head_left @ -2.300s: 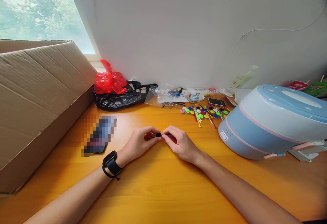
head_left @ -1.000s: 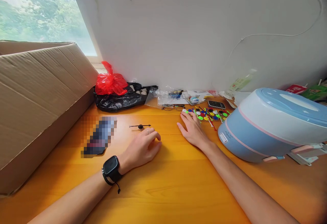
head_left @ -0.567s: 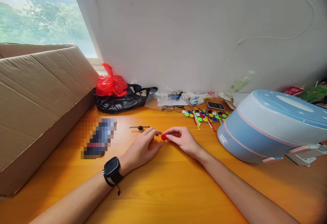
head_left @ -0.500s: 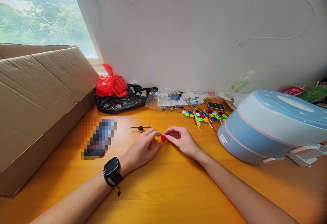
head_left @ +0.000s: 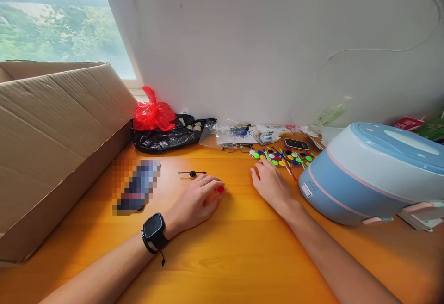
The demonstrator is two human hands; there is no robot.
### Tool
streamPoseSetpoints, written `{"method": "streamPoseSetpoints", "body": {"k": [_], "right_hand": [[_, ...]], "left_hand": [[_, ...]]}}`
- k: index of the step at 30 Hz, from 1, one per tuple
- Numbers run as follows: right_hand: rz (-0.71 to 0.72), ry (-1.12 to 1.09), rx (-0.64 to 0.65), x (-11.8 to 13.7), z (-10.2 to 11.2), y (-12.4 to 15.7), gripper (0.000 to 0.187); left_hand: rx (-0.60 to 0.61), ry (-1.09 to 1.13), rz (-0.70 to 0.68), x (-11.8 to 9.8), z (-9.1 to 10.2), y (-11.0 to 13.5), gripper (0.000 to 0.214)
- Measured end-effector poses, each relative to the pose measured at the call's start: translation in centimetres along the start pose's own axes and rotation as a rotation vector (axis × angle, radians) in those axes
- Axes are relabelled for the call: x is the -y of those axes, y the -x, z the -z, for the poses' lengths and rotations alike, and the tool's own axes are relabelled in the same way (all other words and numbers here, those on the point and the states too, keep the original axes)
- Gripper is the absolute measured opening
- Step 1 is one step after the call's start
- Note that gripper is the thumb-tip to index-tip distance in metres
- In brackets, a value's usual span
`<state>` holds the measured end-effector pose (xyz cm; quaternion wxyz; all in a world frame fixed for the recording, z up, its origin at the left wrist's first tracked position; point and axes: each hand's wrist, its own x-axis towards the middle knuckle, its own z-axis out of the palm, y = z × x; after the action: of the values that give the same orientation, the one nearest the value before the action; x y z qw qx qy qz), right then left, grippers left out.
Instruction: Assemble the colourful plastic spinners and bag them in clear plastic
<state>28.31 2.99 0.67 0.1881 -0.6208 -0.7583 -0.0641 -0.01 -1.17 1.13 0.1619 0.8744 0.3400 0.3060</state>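
My left hand (head_left: 195, 204), with a ring and a black watch on its wrist, pinches a small red round plastic piece (head_left: 219, 188) between thumb and index finger, just above the wooden table. To the right, my right hand (head_left: 272, 186) lies at the near edge of a spread of small coloured discs (head_left: 274, 162) and thin plastic sticks (head_left: 290, 170). Its fingers are apart, and I see nothing held in them. Beyond my left fingers sits a black disc with an arrow-tipped stick (head_left: 193, 174) across it.
A cardboard box (head_left: 62, 146) stands at left, beside a pixelated flat object (head_left: 137, 188). Red (head_left: 152, 115) and black (head_left: 156, 142) plastic bags lie against the wall. Glasses (head_left: 239, 147) and a small black device (head_left: 297, 144) lie at the back. A blue-white lunch box (head_left: 360, 179) stands at right.
My right hand has let go of the red piece and moved right and away from me to the coloured pieces. The left hand stays in place with the red piece.
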Motion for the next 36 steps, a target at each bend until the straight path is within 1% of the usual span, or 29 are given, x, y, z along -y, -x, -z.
{"method": "streamPoseSetpoints", "body": {"k": [4, 8, 16, 24, 32, 36], "right_hand": [[-0.035, 0.174, 0.021, -1.9, -0.1, 0.0, 0.034], [-0.02, 0.241, 0.01, -2.9, -0.5, -0.1, 0.035], [0.022, 0.231, -0.004, -3.4, -0.5, -0.6, 0.027], [-0.018, 0.162, 0.001, -3.4, -0.3, -0.6, 0.028], [-0.032, 0.156, 0.018, -3.5, -0.3, -0.9, 0.028], [-0.024, 0.161, 0.016, -3.7, -0.1, -1.1, 0.022]], "left_hand": [[0.034, 0.01, 0.013, 0.0, 0.1, 0.0, 0.019], [0.038, 0.015, 0.032, 0.1, 0.0, 0.0, 0.018], [0.03, 0.027, 0.027, -0.1, 0.2, 0.0, 0.02], [0.021, 0.036, 0.026, 0.0, 0.2, 0.0, 0.02], [0.022, 0.043, 0.025, -0.1, 0.3, -0.1, 0.021], [0.017, 0.051, 0.023, -0.2, 0.3, -0.1, 0.021]]}}
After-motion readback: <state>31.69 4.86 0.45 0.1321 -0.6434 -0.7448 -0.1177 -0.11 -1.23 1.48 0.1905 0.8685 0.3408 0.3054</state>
